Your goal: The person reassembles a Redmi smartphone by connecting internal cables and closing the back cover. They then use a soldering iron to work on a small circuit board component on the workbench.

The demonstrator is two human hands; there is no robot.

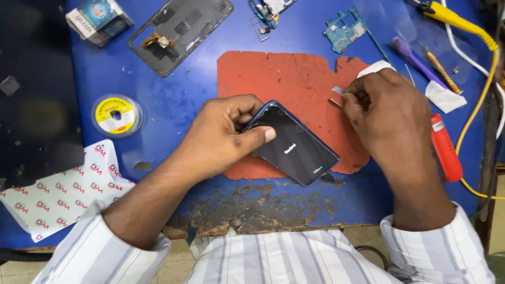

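Observation:
A dark smartphone (295, 147) lies screen up on a worn red mat (294, 79), tilted diagonally. My left hand (223, 134) grips its upper left end, thumb pressed on the glass. To the right of the phone my right hand (386, 113) is closed on a small thin metal tool (336, 90); its tip hovers over the mat, a short way off the phone's upper right edge.
On the blue table (189, 100): a phone back cover (181, 31), a circuit board (344, 29), a wire spool (115, 114), a small box (99, 18), printed white paper (60, 192), a red tool (446, 147), purple and orange tools (423, 63), a yellow cable (481, 79).

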